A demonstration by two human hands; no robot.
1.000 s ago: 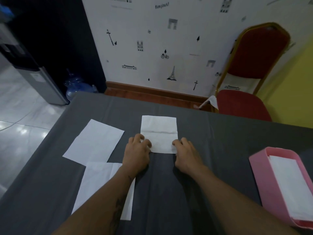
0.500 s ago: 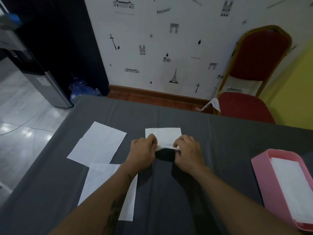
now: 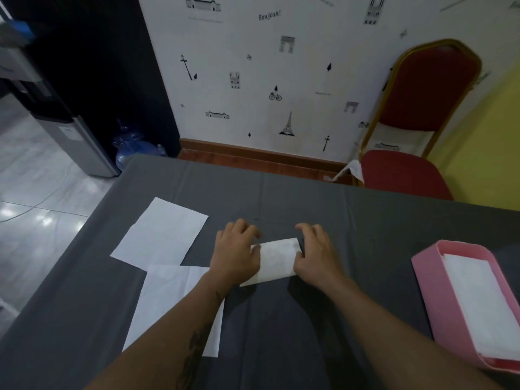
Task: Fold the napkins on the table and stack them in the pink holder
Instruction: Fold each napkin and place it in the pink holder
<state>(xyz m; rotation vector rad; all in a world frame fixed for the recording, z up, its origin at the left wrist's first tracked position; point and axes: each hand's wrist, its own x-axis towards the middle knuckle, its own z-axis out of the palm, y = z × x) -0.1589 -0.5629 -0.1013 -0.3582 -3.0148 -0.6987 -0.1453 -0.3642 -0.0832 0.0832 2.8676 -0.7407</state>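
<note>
A white napkin (image 3: 275, 260), folded into a narrow strip, lies on the grey tablecloth (image 3: 281, 333) between my hands. My left hand (image 3: 235, 253) rests flat on its left end, fingers spread. My right hand (image 3: 316, 253) presses its right end, fingers curved over the far corner. Two unfolded napkins lie to the left: one farther (image 3: 160, 235), one nearer (image 3: 171, 299) partly under my left forearm. The pink holder (image 3: 430, 291) stands at the right edge with folded white napkins (image 3: 484, 305) inside.
A red chair (image 3: 416, 142) with a gold frame stands beyond the table's far right corner. A water dispenser (image 3: 56, 114) and a blue bottle (image 3: 132, 150) are on the tiled floor to the far left. The table's left edge drops to the floor.
Both hands lifted the napkin's near edge and carried it over the far half, folding it into a narrower strip. The hands now press on its two ends.
</note>
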